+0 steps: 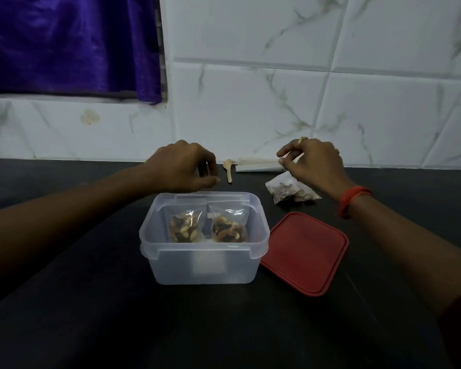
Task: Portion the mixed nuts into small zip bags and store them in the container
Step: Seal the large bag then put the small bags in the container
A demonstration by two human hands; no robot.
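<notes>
the left hand (pixel 182 166) is hovering loosely curled and empty, while the right hand (pixel 314 164), grip unclear, is risking fumbling the loose zip bags (pixel 286 189).

The container (pixel 202 262) is made of cloudy, smooth plastic. The lid (pixel 305 253) is red matt plastic. The spoon (pixel 228 169) looks wooden. The wall tiles (pixel 250 110) are glossy, marbled.

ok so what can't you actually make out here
Head view only:
- left hand: curled fingers hide whether it pinches anything.
- right hand: same, its back faces the camera.
- white packet by the wall: right end behind that hand.
- counter bags: zip seals too small, blurred.
</notes>
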